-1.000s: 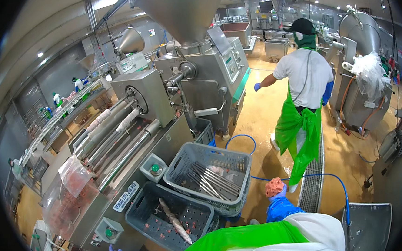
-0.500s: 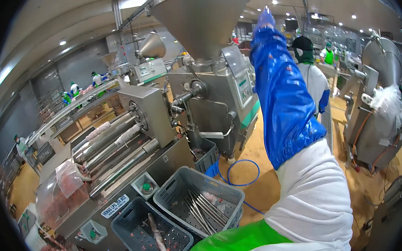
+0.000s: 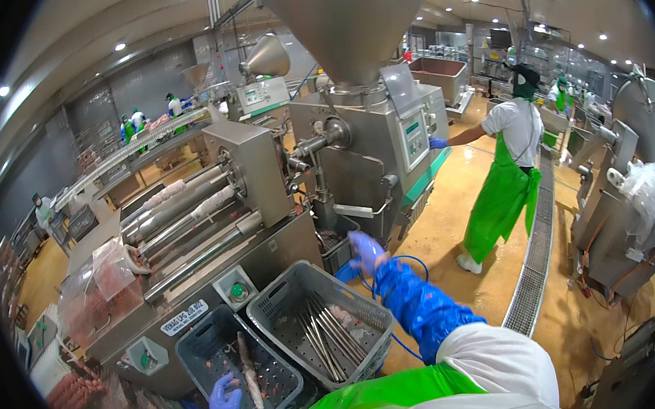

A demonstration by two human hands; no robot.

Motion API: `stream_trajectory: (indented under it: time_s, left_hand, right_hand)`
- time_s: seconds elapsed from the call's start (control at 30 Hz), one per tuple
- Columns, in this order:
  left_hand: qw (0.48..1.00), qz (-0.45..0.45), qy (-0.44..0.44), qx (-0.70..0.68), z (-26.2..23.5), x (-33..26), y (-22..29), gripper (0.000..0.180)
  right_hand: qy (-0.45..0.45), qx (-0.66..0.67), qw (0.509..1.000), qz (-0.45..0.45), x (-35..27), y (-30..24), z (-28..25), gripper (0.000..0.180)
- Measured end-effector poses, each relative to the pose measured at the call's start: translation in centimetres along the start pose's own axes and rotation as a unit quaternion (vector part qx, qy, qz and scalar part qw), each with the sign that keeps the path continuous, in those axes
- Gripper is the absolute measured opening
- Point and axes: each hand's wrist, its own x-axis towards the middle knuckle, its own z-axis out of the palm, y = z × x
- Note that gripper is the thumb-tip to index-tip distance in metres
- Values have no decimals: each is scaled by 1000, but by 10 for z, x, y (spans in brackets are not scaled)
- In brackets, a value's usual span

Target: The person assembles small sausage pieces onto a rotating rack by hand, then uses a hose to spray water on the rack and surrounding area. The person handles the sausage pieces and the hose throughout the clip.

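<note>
Both grips loose, empty, left hand (image 3: 225, 401) held at the left edge of a dark crate (image 3: 209, 340), right hand (image 3: 364, 253) splayed near the far edge of a grey crate (image 3: 277, 305), pale roll (image 3: 250, 373) laid in the dark crate, metal rods (image 3: 327, 332) in the grey, white lettered label (image 3: 185, 318) fixed to machine (image 3: 255, 164).

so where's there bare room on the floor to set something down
Yellow floor shows bare between the filling machine and the co-worker, below their outstretched arm, and between the blue right sleeve and the drain grate. Crowded: the lighter crate with its metal rods, and the darker crate, where a long pale piece lies near the left hand.
</note>
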Motion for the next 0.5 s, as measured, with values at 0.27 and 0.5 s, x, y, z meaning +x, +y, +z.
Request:
stream_trajectory:
  time_s: [0.27,0.5]
  left_hand:
    - [998,-44,30,24,-39,-62,-55,43]
    - [973,-157,67,157,-127,-196,-139,48]
  right_hand:
    - [-43,-69,996,-42,-50,144,-7,15]
    - [55,183,958,215,-116,128,72,38]
